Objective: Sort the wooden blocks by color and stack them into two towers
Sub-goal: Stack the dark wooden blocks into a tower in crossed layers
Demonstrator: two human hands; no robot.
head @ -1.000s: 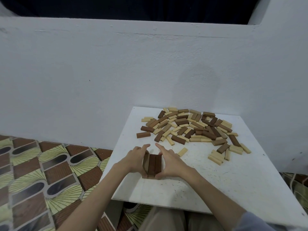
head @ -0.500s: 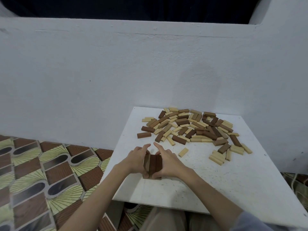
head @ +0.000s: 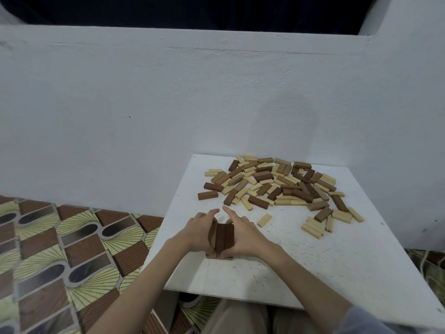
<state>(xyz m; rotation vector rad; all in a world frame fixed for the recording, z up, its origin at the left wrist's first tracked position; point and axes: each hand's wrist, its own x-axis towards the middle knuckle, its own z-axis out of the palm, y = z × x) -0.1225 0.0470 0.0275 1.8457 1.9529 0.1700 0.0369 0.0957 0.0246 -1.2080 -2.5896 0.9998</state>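
Observation:
A small stack of dark brown blocks (head: 222,237) stands on the near left part of the white board (head: 313,268), three blocks side by side on top. My left hand (head: 196,233) cups its left side and my right hand (head: 244,235) its right side. Fingers wrap the far end, thumbs the near end, and both index fingers point forward. A mixed pile of dark, mid-brown and light blocks (head: 277,184) lies at the far side of the board. One light block (head: 264,220) lies alone just right of my right hand.
A few light blocks (head: 315,227) lie loose at the pile's near right edge. A white wall (head: 216,104) rises directly behind the board. Patterned floor (head: 60,249) lies to the left, below the board's edge. My knees show under the near edge.
Both hands stay on the dark stack in the same place. Only the fingers have shifted slightly against it.

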